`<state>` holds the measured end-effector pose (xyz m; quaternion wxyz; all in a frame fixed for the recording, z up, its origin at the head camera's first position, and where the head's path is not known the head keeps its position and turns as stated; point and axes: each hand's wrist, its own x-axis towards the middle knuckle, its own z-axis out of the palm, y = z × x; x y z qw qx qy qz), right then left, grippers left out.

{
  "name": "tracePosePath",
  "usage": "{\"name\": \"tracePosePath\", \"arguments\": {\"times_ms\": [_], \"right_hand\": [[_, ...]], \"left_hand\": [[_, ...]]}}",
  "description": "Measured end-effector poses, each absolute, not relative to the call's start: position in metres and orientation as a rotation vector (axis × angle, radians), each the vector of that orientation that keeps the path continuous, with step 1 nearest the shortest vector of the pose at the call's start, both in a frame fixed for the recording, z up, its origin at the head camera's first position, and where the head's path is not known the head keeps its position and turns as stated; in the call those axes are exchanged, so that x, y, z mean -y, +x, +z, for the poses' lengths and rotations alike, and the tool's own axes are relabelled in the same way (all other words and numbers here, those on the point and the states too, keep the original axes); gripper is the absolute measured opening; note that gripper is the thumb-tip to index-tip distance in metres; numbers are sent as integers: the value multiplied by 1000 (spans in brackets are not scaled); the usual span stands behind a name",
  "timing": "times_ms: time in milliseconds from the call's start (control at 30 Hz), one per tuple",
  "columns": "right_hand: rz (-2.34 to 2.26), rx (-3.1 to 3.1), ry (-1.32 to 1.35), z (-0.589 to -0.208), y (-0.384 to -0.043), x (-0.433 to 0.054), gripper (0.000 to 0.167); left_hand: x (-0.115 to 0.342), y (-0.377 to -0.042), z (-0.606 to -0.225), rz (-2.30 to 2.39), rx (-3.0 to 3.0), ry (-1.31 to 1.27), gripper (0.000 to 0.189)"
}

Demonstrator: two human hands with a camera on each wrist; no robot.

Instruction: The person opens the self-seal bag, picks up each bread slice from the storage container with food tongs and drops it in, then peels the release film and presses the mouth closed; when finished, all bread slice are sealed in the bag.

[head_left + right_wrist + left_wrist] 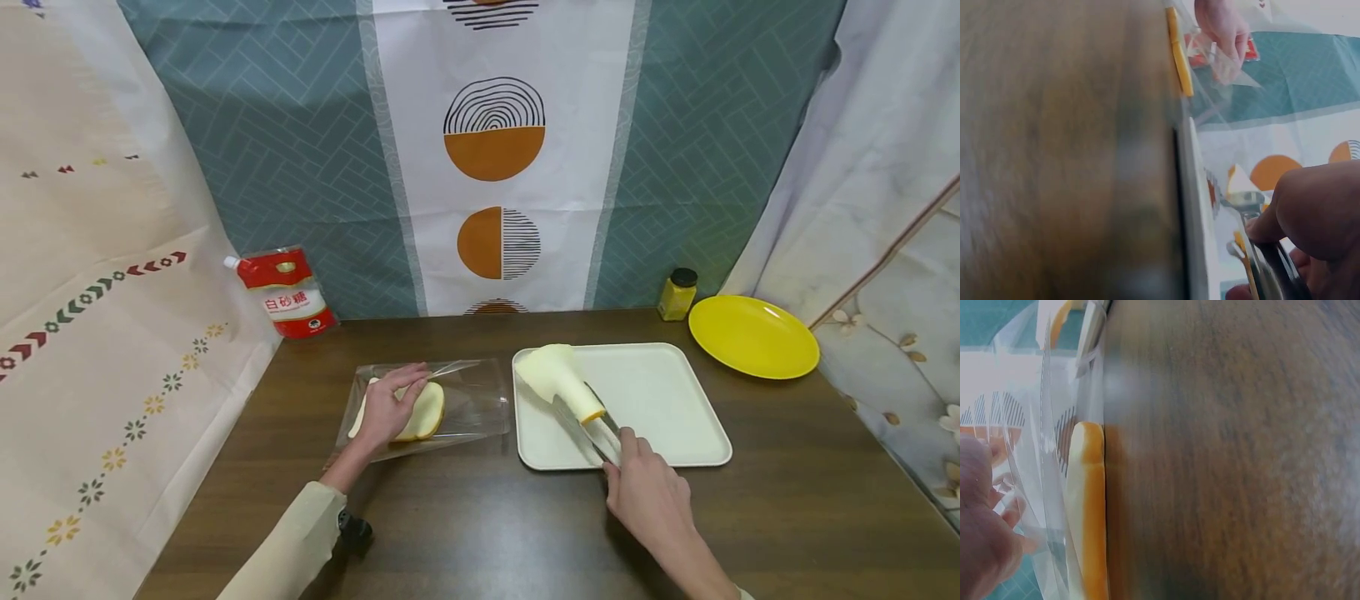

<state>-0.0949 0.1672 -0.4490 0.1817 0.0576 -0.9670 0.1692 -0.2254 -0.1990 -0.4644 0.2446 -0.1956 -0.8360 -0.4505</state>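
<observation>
My left hand pinches the upper layer of a clear plastic bag and lifts it. Inside the bag a bread slice lies flat; its brown crust edge shows in the left wrist view. My right hand grips metal tongs, seen close up in the right wrist view. Between the tong arms is another bread slice, bent into a curve, over the left part of a white tray. The right fingers partly hide the tongs' handle end.
A yellow plate and a small yellow jar with a black lid stand at the back right. A red and white sugar pouch leans at the back left. Fabric curtains close off the table's back and sides.
</observation>
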Motion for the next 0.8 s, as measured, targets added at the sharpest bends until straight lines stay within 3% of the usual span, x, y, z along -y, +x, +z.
{"name": "tracePosePath", "arguments": {"times_ms": [333, 800], "right_hand": [[374, 2627, 376, -437, -96, -178, 51], [268, 2631, 565, -432, -101, -176, 51]], "left_hand": [[200, -226, -466, -1226, 2281, -525, 11], [199, -226, -465, -1254, 2289, -518, 12]]}}
